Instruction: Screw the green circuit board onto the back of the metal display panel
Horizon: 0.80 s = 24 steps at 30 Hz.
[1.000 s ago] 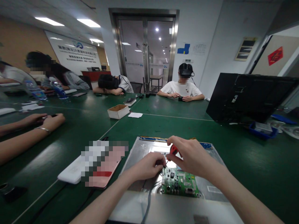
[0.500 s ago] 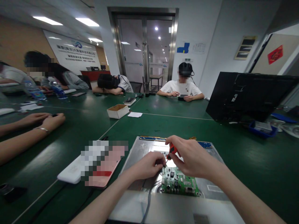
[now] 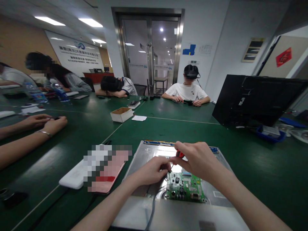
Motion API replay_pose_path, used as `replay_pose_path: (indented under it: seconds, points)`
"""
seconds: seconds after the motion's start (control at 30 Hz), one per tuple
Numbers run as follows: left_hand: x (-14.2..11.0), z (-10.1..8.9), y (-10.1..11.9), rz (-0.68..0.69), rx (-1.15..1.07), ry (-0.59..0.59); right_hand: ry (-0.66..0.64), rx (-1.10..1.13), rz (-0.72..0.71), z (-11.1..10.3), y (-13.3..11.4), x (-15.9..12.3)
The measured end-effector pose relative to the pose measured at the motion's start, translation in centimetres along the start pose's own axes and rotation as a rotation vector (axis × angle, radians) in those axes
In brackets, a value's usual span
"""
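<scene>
A green circuit board lies on the silver metal back of a display panel. My right hand grips the red and black handle of a screwdriver. Its thin shaft slants down to the left, and the tip is near the board's upper left corner. At that same corner, my left hand has its fingers curled together in a pinch beside the tip. Whatever they pinch is too small or hidden to tell. A grey cable runs down the panel below my left hand.
Left of the panel lie a white device and a pink phone. Farther back stands an open white box. A black monitor and a blue tray are at right. A co-worker's hands rest at left.
My right hand has shifted slightly right and its fingers have turned around the screwdriver handle. My left hand stays at the board's corner.
</scene>
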State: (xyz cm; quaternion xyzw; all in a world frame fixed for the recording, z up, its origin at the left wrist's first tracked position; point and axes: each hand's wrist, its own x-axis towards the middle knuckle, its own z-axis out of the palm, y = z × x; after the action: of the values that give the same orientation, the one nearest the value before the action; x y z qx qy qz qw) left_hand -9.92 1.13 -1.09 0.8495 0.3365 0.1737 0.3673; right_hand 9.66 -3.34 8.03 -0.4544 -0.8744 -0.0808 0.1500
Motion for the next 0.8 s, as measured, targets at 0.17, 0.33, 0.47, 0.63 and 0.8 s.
replay_pose_path:
  seconds: [0.17,0.33,0.47,0.63,0.8]
  points:
    - [-0.02,0.17,-0.1,0.002,0.016,0.022,0.03,0.049,0.021,0.34,-0.27,0.15]
    - [-0.06,0.29,-0.18,0.013,0.048,0.048,0.073,0.149,0.026,0.51,-0.54,0.31]
    - [0.04,0.15,-0.15,0.023,0.055,0.032,0.063,0.176,0.011,-0.02,-0.56,0.1]
    - [0.06,0.12,-0.06,0.009,0.035,0.013,0.044,0.104,0.069,0.08,-0.34,0.14]
    - [0.14,0.25,-0.35,0.009,0.055,0.024,0.069,0.144,0.088,0.18,-0.52,0.12]
